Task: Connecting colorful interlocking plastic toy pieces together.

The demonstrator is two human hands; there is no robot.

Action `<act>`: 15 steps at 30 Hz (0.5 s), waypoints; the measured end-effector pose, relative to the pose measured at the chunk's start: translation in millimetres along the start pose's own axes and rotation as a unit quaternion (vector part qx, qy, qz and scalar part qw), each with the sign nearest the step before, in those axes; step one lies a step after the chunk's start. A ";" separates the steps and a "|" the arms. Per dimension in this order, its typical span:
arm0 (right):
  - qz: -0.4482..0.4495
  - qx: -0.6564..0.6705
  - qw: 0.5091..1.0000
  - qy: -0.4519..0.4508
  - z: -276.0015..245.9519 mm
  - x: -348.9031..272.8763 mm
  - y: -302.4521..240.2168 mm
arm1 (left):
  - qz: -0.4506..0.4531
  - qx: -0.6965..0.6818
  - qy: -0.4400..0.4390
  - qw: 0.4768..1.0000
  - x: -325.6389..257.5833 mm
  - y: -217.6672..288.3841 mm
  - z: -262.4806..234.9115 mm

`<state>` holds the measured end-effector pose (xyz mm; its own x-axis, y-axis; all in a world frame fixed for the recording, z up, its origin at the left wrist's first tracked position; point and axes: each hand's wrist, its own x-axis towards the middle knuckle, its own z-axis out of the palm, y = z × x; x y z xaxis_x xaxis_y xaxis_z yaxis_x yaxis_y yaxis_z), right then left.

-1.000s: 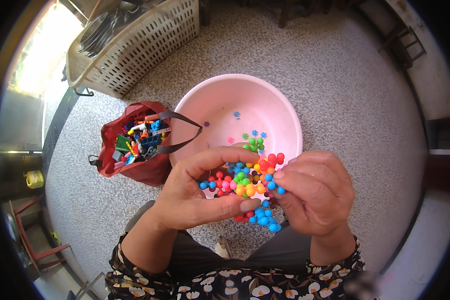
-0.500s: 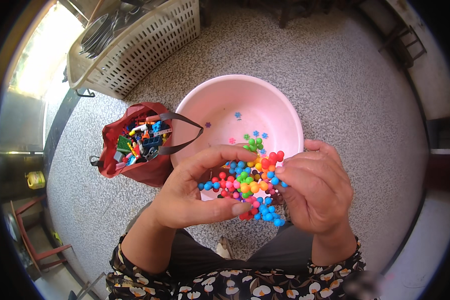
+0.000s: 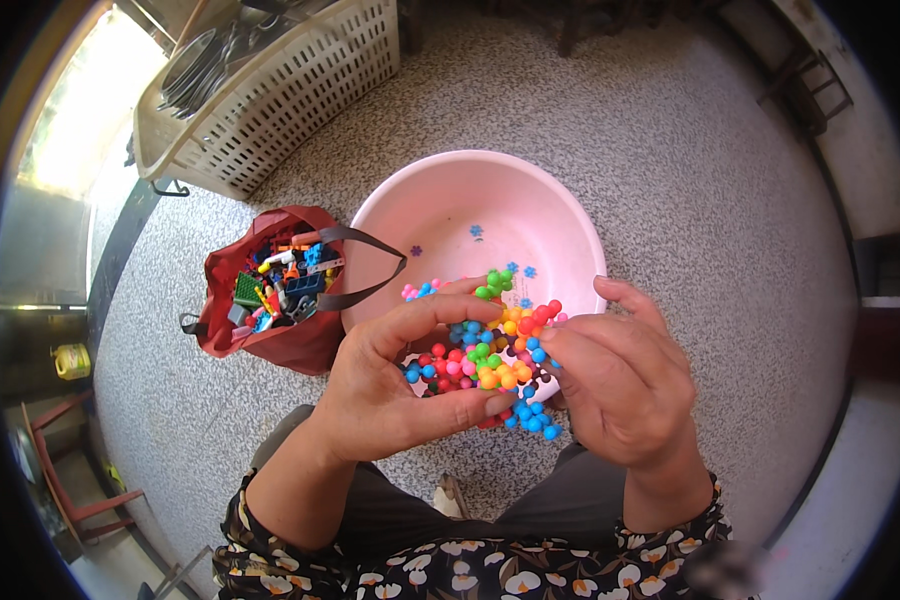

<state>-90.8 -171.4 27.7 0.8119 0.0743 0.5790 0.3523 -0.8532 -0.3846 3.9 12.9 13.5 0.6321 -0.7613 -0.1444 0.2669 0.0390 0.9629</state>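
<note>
A cluster of joined beaded plastic building pieces (image 3: 505, 375), in blue, red, green, orange and pink, is held up over the near rim of a pink basin (image 3: 370, 215). My left hand (image 3: 385, 385) wraps round it from the left, thumb below and fingers above. On its right side, the fingertips of my right hand (image 3: 625, 390) pinch a blue piece (image 3: 538, 352) at the cluster's edge. The right index or outer finger is raised away. Several small flower-shaped pieces (image 3: 476, 231) lie on the basin's bottom; my hands hide its near part.
Left of the basin stands a red cloth bag (image 3: 290, 350) full of mixed toy bricks, its dark strap (image 3: 375, 240) lying over the basin's rim. Behind it is a white slotted plastic basket (image 3: 300, 100) with metal racks. A wooden chair (image 3: 70, 470) stands far left.
The cluster has tilted and shifted slightly up and left in my hands. More pink and blue beads now show behind my left fingers. The pink and green pieces in the basin are now covered.
</note>
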 end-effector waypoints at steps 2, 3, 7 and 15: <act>0.002 -0.006 1.000 -0.006 -0.5 0.3 -0.3 | 0.001 0.027 0.000 1.000 -0.1 -1.4 -0.8; 0.001 -0.009 1.000 -0.007 -0.7 0.5 -0.4 | 0.001 0.027 -0.001 1.000 0.0 -2.0 -0.2; -0.001 -0.010 1.000 -0.004 0.8 1.8 -0.4 | -0.014 0.024 0.020 0.999 -0.2 -4.2 1.2; 0.000 0.015 1.000 0.012 5.7 0.3 0.8 | -0.022 0.024 0.003 0.999 2.8 -1.2 -0.3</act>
<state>-87.6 -169.1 23.6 0.8002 0.0612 0.5965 0.3669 -0.8368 -0.4063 5.5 10.9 11.9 0.6241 -0.7583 -0.1885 0.2604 -0.0257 0.9652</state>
